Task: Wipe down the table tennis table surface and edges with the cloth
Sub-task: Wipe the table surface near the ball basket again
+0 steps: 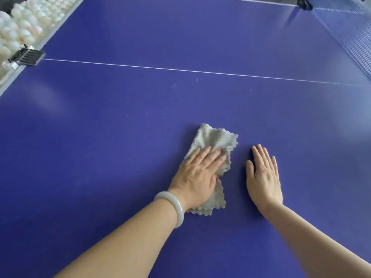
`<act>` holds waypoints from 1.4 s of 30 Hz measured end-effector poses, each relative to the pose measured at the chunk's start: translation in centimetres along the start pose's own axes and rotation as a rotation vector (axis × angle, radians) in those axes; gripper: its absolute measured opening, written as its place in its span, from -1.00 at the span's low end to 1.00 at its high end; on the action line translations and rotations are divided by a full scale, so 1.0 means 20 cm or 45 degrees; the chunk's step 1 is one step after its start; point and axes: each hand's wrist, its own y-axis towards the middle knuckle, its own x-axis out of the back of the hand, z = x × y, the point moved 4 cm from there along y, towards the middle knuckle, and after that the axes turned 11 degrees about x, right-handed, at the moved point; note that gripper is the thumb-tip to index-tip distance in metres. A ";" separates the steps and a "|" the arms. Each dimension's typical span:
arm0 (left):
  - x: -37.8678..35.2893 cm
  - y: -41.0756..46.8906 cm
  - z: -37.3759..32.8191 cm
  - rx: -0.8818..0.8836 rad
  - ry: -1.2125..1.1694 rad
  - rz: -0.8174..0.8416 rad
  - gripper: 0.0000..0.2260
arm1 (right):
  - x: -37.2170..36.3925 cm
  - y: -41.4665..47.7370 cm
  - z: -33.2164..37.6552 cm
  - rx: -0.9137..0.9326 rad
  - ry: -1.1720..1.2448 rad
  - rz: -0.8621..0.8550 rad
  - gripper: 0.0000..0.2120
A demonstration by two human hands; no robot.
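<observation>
A blue table tennis table (120, 137) fills the view, with a thin white centre line running across it. A grey, crumpled cloth (215, 138) lies on the surface near the middle. My left hand (197, 176) presses flat on the cloth with straight fingers, covering its middle; a pale bangle sits on that wrist. My right hand (264, 177) rests flat on the bare table just right of the cloth, fingers straight, holding nothing. A few faint specks and smudges show on the surface beyond the cloth.
The net (347, 37) runs along the right side, fixed by a black clamp (304, 3) at the far corner. Along the left edge (12, 81) sits a mass of white balls (26, 27) and a black clip-like fitting (27, 57).
</observation>
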 end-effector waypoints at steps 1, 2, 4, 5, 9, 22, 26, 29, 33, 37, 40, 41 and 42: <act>0.01 0.06 0.12 0.135 0.027 -0.008 -0.47 | -0.01 0.00 0.00 -0.007 -0.015 -0.002 -0.50; 0.02 0.10 0.23 0.282 0.040 -0.025 -0.48 | -0.02 0.00 0.00 -0.014 -0.031 -0.008 -0.50; 0.04 0.11 0.36 0.497 0.040 -0.048 -0.49 | -0.03 0.00 0.00 -0.015 -0.084 -0.016 -0.50; 0.04 0.08 0.35 0.557 0.028 -0.055 -0.48 | -0.04 0.01 0.00 -0.014 -0.106 -0.014 -0.50; -0.01 -0.08 -0.07 0.313 -0.082 -0.041 -0.48 | -0.04 0.01 -0.01 -0.018 -0.097 -0.015 -0.50; 0.07 0.47 0.53 0.424 0.008 -0.048 -0.48 | 0.01 0.01 0.00 0.005 -0.061 0.001 -0.51; 0.09 0.41 0.58 0.418 0.013 -0.045 -0.39 | 0.02 0.00 0.00 -0.007 -0.030 -0.006 -0.52; 0.10 0.43 0.56 0.426 -0.011 -0.019 -0.38 | 0.06 0.08 -0.02 -0.037 0.008 -0.055 -0.60; 0.09 0.42 0.58 0.436 0.013 -0.002 -0.38 | 0.13 0.44 -0.11 -0.093 -0.078 -0.062 -0.50; 0.11 0.42 0.57 0.416 0.006 -0.004 -0.40 | 0.11 0.68 -0.26 -0.355 -0.225 -0.009 -0.43; 0.11 0.42 0.57 0.376 0.044 -0.057 -0.42 | 0.07 0.71 -0.29 -0.395 -0.200 -0.047 -0.44; 0.11 0.42 0.55 0.331 0.037 -0.074 -0.44 | 0.07 0.71 -0.30 -0.394 -0.178 -0.066 -0.45; 0.10 0.44 0.51 0.255 0.016 -0.093 -0.45 | 0.07 0.71 -0.31 -0.400 -0.153 -0.085 -0.45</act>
